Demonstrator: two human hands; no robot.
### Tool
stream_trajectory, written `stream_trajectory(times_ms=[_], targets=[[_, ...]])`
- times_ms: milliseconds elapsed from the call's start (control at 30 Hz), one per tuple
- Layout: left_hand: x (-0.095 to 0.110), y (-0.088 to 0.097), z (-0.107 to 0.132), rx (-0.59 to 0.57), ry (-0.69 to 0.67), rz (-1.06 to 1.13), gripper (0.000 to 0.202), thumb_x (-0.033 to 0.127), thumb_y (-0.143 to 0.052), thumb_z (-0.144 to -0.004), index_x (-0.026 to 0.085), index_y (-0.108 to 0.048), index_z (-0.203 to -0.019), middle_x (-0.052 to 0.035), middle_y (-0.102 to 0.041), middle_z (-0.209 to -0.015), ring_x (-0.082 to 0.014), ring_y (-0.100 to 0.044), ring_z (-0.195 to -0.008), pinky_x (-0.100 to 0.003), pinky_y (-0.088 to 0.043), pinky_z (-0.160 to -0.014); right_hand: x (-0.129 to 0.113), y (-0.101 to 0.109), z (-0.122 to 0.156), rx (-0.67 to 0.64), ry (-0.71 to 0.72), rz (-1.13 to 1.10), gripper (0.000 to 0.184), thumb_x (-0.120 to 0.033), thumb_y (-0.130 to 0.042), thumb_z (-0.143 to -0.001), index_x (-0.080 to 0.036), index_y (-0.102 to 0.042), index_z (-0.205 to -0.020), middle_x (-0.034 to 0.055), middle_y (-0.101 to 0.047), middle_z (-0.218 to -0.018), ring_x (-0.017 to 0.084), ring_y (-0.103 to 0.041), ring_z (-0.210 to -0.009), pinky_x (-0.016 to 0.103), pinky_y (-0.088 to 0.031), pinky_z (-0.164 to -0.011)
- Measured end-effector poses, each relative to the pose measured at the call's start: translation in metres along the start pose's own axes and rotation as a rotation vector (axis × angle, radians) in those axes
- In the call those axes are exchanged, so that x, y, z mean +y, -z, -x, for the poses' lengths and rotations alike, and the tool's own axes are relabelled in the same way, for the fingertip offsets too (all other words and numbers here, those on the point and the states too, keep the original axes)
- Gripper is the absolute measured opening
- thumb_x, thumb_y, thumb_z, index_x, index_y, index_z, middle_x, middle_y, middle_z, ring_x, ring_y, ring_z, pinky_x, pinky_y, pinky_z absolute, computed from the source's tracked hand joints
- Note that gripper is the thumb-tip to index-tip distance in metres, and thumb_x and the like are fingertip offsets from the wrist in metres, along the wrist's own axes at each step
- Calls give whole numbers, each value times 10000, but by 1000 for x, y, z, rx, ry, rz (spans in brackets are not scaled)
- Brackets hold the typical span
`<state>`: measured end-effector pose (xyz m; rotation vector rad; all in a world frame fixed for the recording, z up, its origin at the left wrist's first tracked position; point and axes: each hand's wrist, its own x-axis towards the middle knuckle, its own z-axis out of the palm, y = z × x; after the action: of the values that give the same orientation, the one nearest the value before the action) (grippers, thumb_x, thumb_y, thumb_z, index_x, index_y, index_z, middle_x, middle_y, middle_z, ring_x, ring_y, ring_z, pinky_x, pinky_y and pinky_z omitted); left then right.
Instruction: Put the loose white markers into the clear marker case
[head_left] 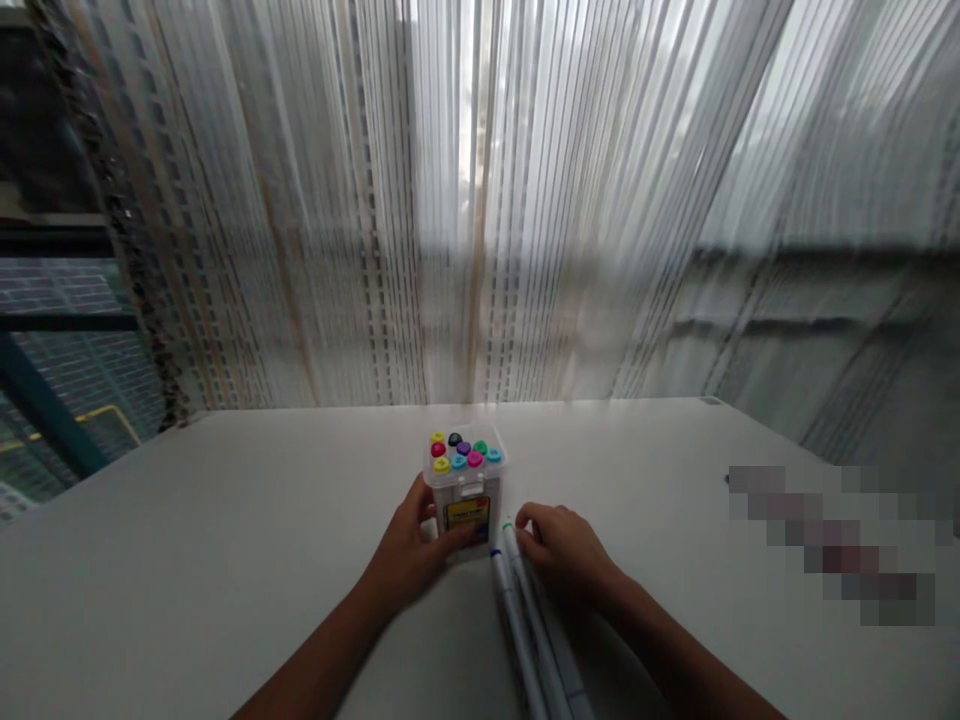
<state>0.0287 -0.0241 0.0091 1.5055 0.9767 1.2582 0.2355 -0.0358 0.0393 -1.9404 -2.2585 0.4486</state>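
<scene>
My left hand (412, 550) is wrapped around a clear plastic box (493, 495) that stands upright on the white table, thumb across its yellow and dark label (466, 515). Through the lid, several round coloured marker ends (463, 450) show: yellow, red, black, purple, green, blue and pink. White markers lie side by side in front of the box, one with a blue end (508, 600) and one with a green end (529, 600). Beside the green end, my right hand (559, 545) has its fingers curled closed; what they hold, if anything, is hidden.
The white table (262, 520) reaches back to a sheer striped curtain (450, 250) over a window. At the right, a blurred-out patch (832, 545) covers something on the table. A dark window frame (52, 380) is at the far left.
</scene>
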Motion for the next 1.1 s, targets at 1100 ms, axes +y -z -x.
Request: stream_trajectory(times_ms=[1100], targets=[[2,-1,-1,14,1,-8,520,383,-829,-674,206,-595,-1103,-69,-731,-1108,-283,-677,-1041,-422,-512,-937,-1,5,-11,-4,0,18,197,-187,-513,-914,-165,-704,-955,89,-729,-928,206,-628,-856,285,-315,-672]])
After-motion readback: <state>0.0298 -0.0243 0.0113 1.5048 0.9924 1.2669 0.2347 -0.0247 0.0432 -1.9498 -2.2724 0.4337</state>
